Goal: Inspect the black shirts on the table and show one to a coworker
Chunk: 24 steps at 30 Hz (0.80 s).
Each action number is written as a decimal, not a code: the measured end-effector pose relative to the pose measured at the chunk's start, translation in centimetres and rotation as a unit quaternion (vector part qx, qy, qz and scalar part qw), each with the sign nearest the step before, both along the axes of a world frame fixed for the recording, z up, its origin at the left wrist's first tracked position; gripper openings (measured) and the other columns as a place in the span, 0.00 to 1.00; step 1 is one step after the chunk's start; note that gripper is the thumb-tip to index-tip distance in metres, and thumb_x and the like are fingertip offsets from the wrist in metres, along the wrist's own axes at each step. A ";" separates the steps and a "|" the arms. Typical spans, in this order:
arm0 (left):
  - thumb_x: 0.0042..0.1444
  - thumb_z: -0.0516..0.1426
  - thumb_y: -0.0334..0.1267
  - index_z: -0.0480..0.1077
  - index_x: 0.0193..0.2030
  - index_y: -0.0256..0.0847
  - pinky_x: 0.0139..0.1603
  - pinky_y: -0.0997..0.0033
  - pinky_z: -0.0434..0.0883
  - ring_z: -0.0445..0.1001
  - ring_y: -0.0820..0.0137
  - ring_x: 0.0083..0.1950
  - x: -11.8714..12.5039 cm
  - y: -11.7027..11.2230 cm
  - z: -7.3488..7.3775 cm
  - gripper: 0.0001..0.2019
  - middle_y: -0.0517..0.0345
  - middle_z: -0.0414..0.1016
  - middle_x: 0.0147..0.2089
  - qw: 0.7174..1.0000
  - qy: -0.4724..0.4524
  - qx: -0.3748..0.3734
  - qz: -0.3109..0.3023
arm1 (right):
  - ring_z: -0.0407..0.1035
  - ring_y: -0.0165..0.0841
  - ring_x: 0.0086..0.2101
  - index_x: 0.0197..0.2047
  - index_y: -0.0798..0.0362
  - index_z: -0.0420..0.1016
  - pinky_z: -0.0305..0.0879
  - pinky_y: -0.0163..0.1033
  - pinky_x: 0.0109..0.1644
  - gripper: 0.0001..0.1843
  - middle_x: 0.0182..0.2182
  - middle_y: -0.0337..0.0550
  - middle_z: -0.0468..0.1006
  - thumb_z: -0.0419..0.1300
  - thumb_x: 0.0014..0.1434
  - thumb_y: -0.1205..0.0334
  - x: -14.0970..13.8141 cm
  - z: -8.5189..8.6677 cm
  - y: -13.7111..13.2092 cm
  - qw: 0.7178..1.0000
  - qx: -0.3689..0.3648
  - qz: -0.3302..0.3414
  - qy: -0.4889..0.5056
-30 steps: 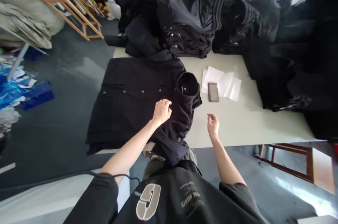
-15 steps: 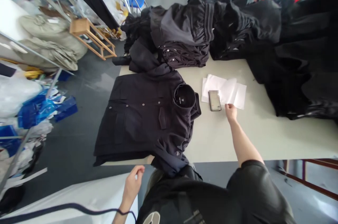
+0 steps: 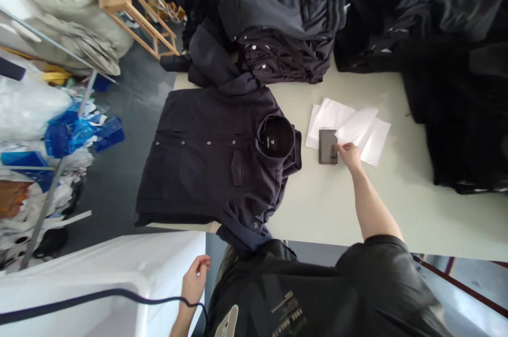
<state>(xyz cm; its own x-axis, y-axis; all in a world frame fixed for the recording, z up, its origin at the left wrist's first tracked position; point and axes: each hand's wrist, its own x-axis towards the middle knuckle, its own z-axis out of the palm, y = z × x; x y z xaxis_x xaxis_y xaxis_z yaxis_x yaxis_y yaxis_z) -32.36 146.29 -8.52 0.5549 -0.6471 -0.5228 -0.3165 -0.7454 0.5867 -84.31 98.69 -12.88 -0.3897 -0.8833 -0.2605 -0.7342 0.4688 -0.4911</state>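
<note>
A dark button-up shirt (image 3: 214, 157) lies flat on the pale table (image 3: 325, 205), collar to the right, one sleeve hanging over the near edge. Right of the collar a dark phone (image 3: 327, 146) rests on several white paper sheets (image 3: 357, 125). My right hand (image 3: 347, 153) reaches out to the phone's right edge, fingers curled and pinching the corner of a white sheet. My left hand (image 3: 195, 280) hangs low beside my body, off the table, fingers loosely curled at the edge of a white surface (image 3: 119, 273), holding nothing I can see.
Piles of dark garments (image 3: 286, 14) cover the table's far and right sides. A wooden stool (image 3: 130, 9) stands on the grey floor at the back left. Blue and clear plastic bags (image 3: 59, 130) lie at the left. A black cable (image 3: 99, 300) crosses the white surface.
My left hand left the shirt and dropped down beside my body. My right hand moved forward from above the table's front to the sheets by the phone.
</note>
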 end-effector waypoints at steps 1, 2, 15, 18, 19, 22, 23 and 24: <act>0.45 0.53 0.51 0.74 0.33 0.43 0.37 0.61 0.80 0.80 0.61 0.31 0.1 0.1 -0.2 0.16 0.54 0.79 0.29 1.000 0.002 0.003 0.005 | 0.67 0.40 0.40 0.36 0.55 0.72 0.64 0.46 0.50 0.16 0.32 0.49 0.74 0.62 0.57 0.49 0.1 0.1 0.1 1.000 -0.008 -0.004 -0.002; 0.45 0.53 0.51 0.74 0.33 0.43 0.38 0.60 0.80 0.80 0.61 0.30 0.3 0.3 -0.4 0.16 0.54 0.79 0.29 1.000 0.006 0.005 0.009 | 0.67 0.40 0.39 0.36 0.55 0.72 0.64 0.46 0.49 0.15 0.32 0.48 0.74 0.62 0.57 0.50 0.3 0.3 0.3 1.000 -0.018 -0.007 -0.005; 0.48 0.51 0.40 0.70 0.33 0.42 0.42 0.63 0.76 0.78 0.64 0.33 2.8 2.4 -1.0 0.09 0.56 0.77 0.30 0.998 0.046 0.036 0.014 | 0.68 0.34 0.35 0.43 0.54 0.74 0.66 0.41 0.43 0.09 0.35 0.44 0.71 0.53 0.66 0.62 20.6 14.3 13.1 0.893 -0.411 0.113 -0.144; 0.51 0.51 0.37 0.72 0.34 0.42 0.43 0.66 0.73 0.76 0.65 0.34 4.9 3.3 -0.9 0.09 0.57 0.77 0.30 0.999 0.049 0.014 0.016 | 0.69 0.34 0.34 0.42 0.52 0.75 0.66 0.40 0.40 0.07 0.33 0.42 0.73 0.55 0.66 0.65 32.6 18.3 18.6 0.832 -0.337 0.287 -0.335; 0.52 0.50 0.36 0.73 0.34 0.42 0.43 0.67 0.72 0.76 0.65 0.35 6.1 3.8 -0.9 0.10 0.57 0.77 0.30 0.999 0.052 0.008 0.011 | 0.70 0.34 0.34 0.42 0.52 0.75 0.67 0.39 0.40 0.08 0.34 0.42 0.74 0.54 0.66 0.65 37.0 19.1 20.4 0.803 -0.286 0.361 -0.377; 0.54 0.48 0.34 0.73 0.36 0.42 0.42 0.68 0.71 0.76 0.67 0.34 11.2 6.3 -1.1 0.12 0.58 0.78 0.31 0.998 0.049 -0.011 0.023 | 0.72 0.34 0.37 0.42 0.51 0.76 0.69 0.38 0.43 0.09 0.37 0.44 0.77 0.54 0.66 0.65 50.8 19.3 25.2 0.692 -0.152 0.589 -0.389; 0.53 0.48 0.33 0.73 0.36 0.42 0.42 0.68 0.71 0.76 0.67 0.34 13.4 7.6 -1.0 0.12 0.58 0.78 0.32 0.998 0.043 -0.019 0.042 | 0.73 0.33 0.37 0.41 0.50 0.76 0.69 0.37 0.45 0.09 0.37 0.43 0.78 0.54 0.66 0.65 55.4 18.8 26.4 0.669 -0.116 0.645 -0.352; 0.53 0.48 0.33 0.73 0.36 0.42 0.43 0.68 0.71 0.76 0.67 0.34 15.7 9.2 -0.9 0.12 0.58 0.78 0.32 0.997 0.037 -0.025 0.062 | 0.73 0.33 0.38 0.39 0.50 0.76 0.69 0.37 0.45 0.09 0.37 0.42 0.79 0.53 0.66 0.64 59.7 18.1 27.3 0.658 -0.086 0.684 -0.304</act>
